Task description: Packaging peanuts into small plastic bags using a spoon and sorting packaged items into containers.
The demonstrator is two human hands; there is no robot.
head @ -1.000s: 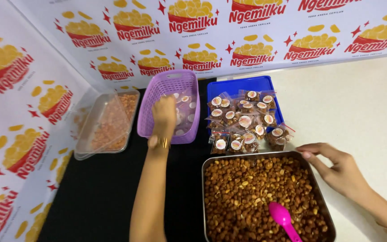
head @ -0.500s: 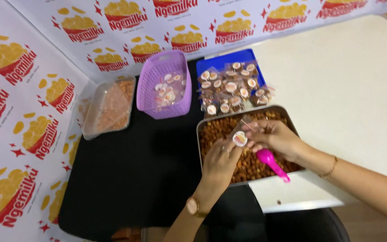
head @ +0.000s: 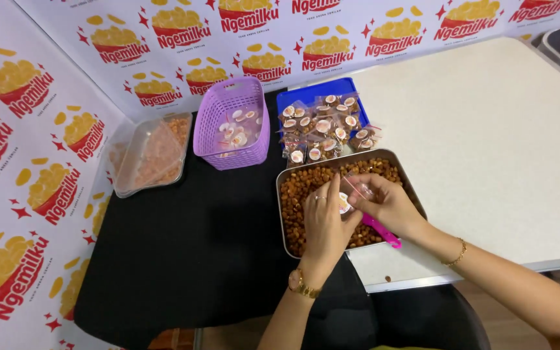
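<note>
Both hands, left hand (head: 324, 217) and right hand (head: 384, 204), pinch one small clear packet (head: 348, 198) over one metal tray (head: 284, 220); one purple basket (head: 231, 123) beyond.

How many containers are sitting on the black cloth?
4: a clear plastic lidded tub far left, a purple plastic basket beside it, a blue tray behind, and a metal tray under both hands.

Thin, clear, glossy plastic: small sticker-labelled pouch (head: 348, 198), pinched between left hand (head: 327, 223) and right hand (head: 387, 204). Dull brushed metal: rectangular grey tray (head: 282, 194), heaped with rough brown nuggets. Matt black cloth (head: 189, 259); smooth white tabletop (head: 487, 129); glossy perforated purple plastic basket (head: 231, 155).
</note>
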